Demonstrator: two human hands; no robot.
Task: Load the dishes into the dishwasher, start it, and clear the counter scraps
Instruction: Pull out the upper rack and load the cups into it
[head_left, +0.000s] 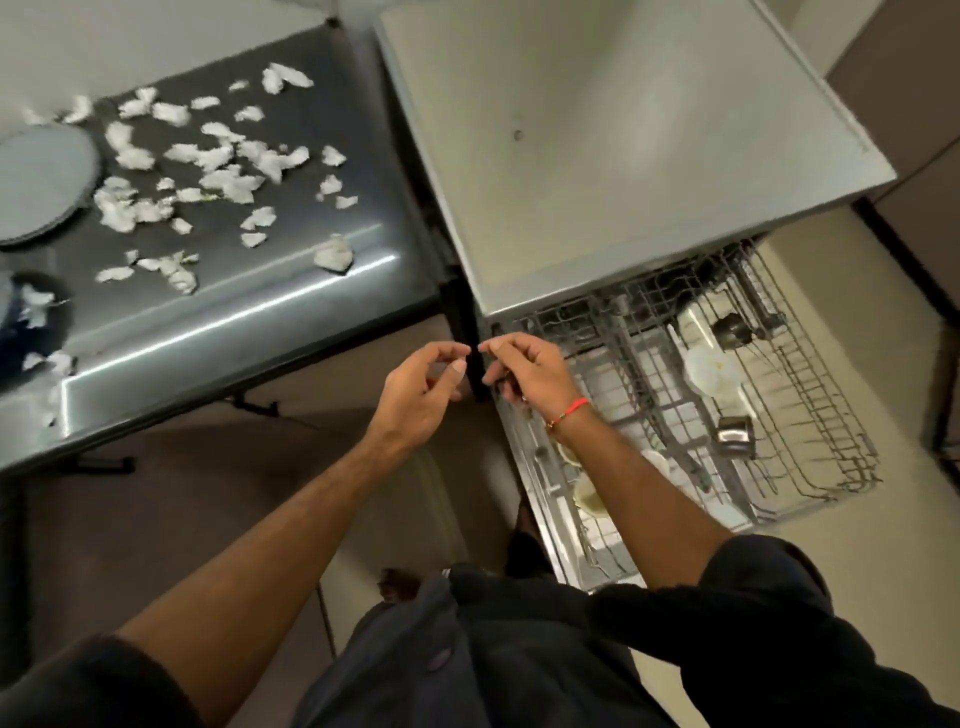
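The dishwasher (597, 156) stands at the right with its wire rack (810, 415) pulled out toward me. In the rack lie a white bowl (709, 370), a steel cup (735, 435) and other pale dishes. White paper scraps (208, 156) litter the steel counter (234, 312) at the left, beside a grey plate (41, 182). My left hand (421, 395) and my right hand (524, 371) hover together in front of the gap between counter and dishwasher, fingers loosely curled and apart, holding nothing. The right hand is over the rack's left front corner.
A dark round object (31, 322) with scraps on it sits at the counter's left edge. A crumpled paper ball (332, 254) lies near the counter's right side. Beige floor (831, 519) surrounds the rack. My dark clothing fills the bottom of the view.
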